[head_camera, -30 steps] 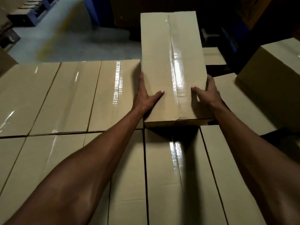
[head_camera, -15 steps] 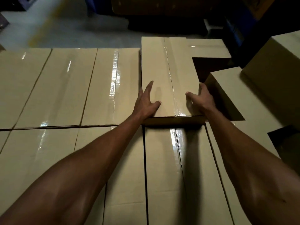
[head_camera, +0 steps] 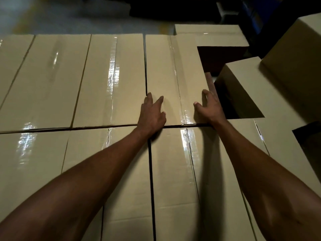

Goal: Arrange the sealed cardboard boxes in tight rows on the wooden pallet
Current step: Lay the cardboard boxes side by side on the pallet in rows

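Both hands flat and unclenched, left hand (head_camera: 152, 115) and right hand (head_camera: 211, 106), on the box (head_camera: 175, 80) lying flush in the far row (gap beside it unfilled), probably to press it snug.

The wooden pallet is wholly hidden under the layer of boxes. The left hand (head_camera: 152, 113) covers the near left corner of the far-row box (head_camera: 175, 80), and the fingers (head_camera: 211, 82) of the right hand (head_camera: 211, 108) drop out of sight into the dark gap (head_camera: 224, 105) beside it, whose bottom cannot be made out. The near boxes (head_camera: 173, 188) are cut off by the lower edge, the tilted box (head_camera: 300, 54) by the right edge. The floor (head_camera: 69, 20) beyond is blurred, and the dark shapes at the top are unreadable.
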`<action>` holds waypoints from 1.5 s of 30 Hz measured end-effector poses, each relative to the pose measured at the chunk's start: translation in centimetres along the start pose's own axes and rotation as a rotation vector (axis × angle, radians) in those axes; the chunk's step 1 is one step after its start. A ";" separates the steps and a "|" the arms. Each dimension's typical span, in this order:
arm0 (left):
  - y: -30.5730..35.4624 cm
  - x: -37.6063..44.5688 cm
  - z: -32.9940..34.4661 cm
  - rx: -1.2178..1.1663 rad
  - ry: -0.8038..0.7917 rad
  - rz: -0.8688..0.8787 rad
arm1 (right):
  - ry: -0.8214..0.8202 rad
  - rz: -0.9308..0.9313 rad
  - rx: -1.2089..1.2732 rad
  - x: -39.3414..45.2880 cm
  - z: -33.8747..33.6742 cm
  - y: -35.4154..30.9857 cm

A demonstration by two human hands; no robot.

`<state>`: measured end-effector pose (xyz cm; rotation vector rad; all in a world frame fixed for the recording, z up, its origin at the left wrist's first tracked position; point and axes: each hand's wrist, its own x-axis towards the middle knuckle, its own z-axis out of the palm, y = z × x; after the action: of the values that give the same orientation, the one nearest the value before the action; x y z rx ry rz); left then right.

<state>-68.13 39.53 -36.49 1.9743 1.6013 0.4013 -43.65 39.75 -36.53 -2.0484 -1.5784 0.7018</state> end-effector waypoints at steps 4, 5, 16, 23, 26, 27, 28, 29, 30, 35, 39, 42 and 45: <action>0.0 0.1 0.6 0.101 -0.012 0.018 | -0.069 0.010 -0.168 0.5 0.5 1.1; 0.1 0.1 0.6 0.143 -0.022 0.023 | -0.114 0.036 -0.248 0.6 0.6 1.2; 2.7 -6.1 2.1 0.313 -0.120 0.122 | -0.063 0.095 -0.302 -13.7 0.1 -2.7; 5.8 -13.6 3.4 0.333 -0.253 0.111 | -0.217 0.257 -0.360 -27.4 0.1 -0.9; 6.4 -20.1 4.6 0.316 -0.327 0.105 | -0.258 0.326 -0.359 -32.7 -0.2 -0.5; 6.5 -22.3 5.0 0.316 -0.347 0.102 | -0.269 0.354 -0.354 -34.9 -0.2 -0.4; 6.7 -24.3 5.4 0.323 -0.362 0.101 | -0.270 0.392 -0.338 -37.2 -0.1 -0.4; 6.9 -26.1 5.7 0.336 -0.375 0.102 | -0.264 0.441 -0.311 -39.7 -0.1 -0.4; 7.0 -27.6 5.9 0.351 -0.388 0.100 | -0.259 0.498 -0.285 -42.2 -0.1 -0.4; 7.7 -31.8 6.1 0.394 -0.456 0.057 | -0.119 0.934 -0.061 -53.5 1.0 -1.6; 8.5 -32.1 6.1 0.402 -0.466 0.034 | 0.032 1.116 0.241 -56.8 2.7 -0.5; 8.6 -31.8 5.8 0.425 -0.463 0.066 | 0.176 1.071 0.414 -55.4 3.6 -1.5; 8.2 -31.3 5.6 0.413 -0.457 0.081 | 0.177 1.057 0.511 -54.1 3.7 -2.7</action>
<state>-66.04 7.03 -32.53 2.2258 1.3824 -0.3641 -59.49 -11.90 -31.36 -2.3171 -0.0640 1.0707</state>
